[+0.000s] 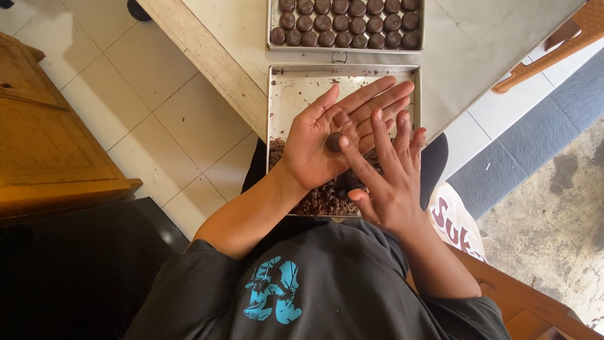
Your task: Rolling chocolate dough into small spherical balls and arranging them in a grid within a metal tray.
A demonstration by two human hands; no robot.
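Nearest the lens, your dark grey shirt with its blue print [274, 299] is filling the foreground while you are rolling dough over a tray.

Your left hand [327, 141] is lying open, palm up, cradling a small dark brown dough ball [333, 141]; your right hand [387, 176] is pressing its spread fingers across it. Both are hovering above the square metal tray [281, 94], where crumbly brown dough [321, 200] is heaped at the near end. The shaping step looks underway. Next, I judge, you are needing light, even circling pressure before setting the ball among the finished brown rounds [346, 25] on the far metal tray [423, 28].
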